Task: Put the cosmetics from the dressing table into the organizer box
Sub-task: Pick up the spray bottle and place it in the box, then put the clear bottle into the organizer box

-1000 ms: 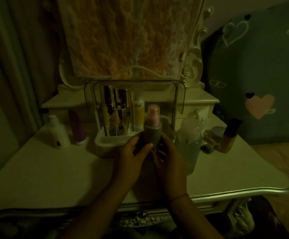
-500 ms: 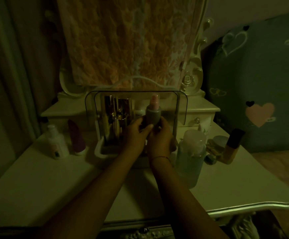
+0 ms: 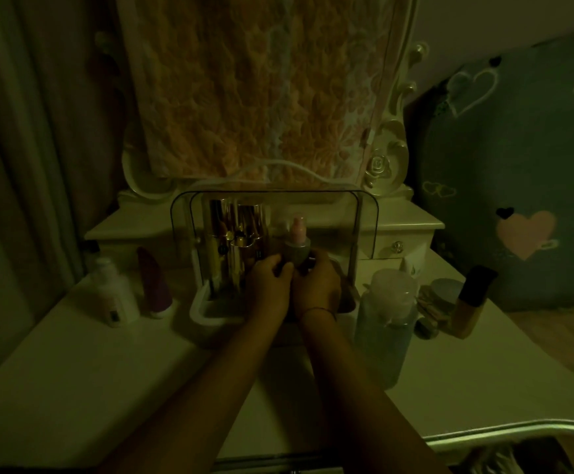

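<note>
A grey spray bottle (image 3: 297,248) with a pink top stands upright inside the clear-lidded organizer box (image 3: 199,304) at the back centre of the dressing table (image 3: 107,388). My left hand (image 3: 266,285) and my right hand (image 3: 318,285) are both wrapped around its lower body, which they hide. Gold tubes (image 3: 237,241) fill the box's left side. On the table a white bottle (image 3: 113,295) and a dark purple tube (image 3: 155,285) stand left of the box; a large clear bottle (image 3: 386,323), a foundation bottle (image 3: 472,302) and small jars (image 3: 444,292) are on its right.
A cloth-covered mirror with a carved cream frame (image 3: 386,162) rises behind the box. Small drawers (image 3: 396,246) sit at the back right. A curtain (image 3: 22,148) hangs on the left, and a heart-patterned cushion (image 3: 518,183) leans on the right.
Both hands carried the spray bottle from the table's front forward and down into the organizer box, where it now sits lower beside the gold tubes.
</note>
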Motion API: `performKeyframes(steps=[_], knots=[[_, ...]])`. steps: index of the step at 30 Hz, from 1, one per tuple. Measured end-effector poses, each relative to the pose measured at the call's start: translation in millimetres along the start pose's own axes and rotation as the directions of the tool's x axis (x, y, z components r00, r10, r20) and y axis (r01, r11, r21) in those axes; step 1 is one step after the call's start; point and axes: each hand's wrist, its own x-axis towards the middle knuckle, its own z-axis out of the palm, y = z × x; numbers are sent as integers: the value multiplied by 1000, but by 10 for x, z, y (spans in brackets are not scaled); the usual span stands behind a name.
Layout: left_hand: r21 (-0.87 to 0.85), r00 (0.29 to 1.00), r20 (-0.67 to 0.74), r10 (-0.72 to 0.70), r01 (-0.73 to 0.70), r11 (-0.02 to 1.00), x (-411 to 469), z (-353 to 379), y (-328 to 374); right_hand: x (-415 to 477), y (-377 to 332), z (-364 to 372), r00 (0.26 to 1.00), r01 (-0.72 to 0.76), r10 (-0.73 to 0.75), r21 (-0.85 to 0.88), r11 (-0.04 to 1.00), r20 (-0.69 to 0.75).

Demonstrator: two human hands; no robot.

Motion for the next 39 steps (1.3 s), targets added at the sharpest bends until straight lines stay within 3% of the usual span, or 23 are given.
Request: performKeyframes(steps=[8, 20, 25, 29, 32, 36, 37, 39], knots=[[-120, 991, 4, -136, 135, 984, -184, -58, -50, -34, -43, 45, 992, 48, -44, -27, 999, 119], [-117, 989, 31, -143, 145, 982, -288, -184, -48, -49, -57, 132, 984, 103, -75, -174, 979, 160], [-263, 997, 51, -57, 69, 962, -476, -267, 7, -267, -35, -60, 983, 108, -107, 6, 994, 146], [-357, 995, 87, 38, -4, 934, -805, -366, -99, -853, 99, -523, 936, 307, -332, 186, 933, 119], [-348, 985, 159, 74, -15, 938, -1086, -349, -173, -1260, 314, -940, 911, 406, -412, 157, 900, 0], [-289, 951, 304, 53, 39, 956, -1284, -138, -205, -1232, 608, -1365, 895, 380, -363, 14, 925, -259], [-277, 940, 339, 44, 55, 959, -1299, -75, -193, -1164, 678, -1413, 910, 337, -320, 22, 941, -265], [-277, 915, 403, 32, 89, 957, -1312, 50, -161, -1024, 778, -1447, 969, 210, -198, 72, 975, -148]])
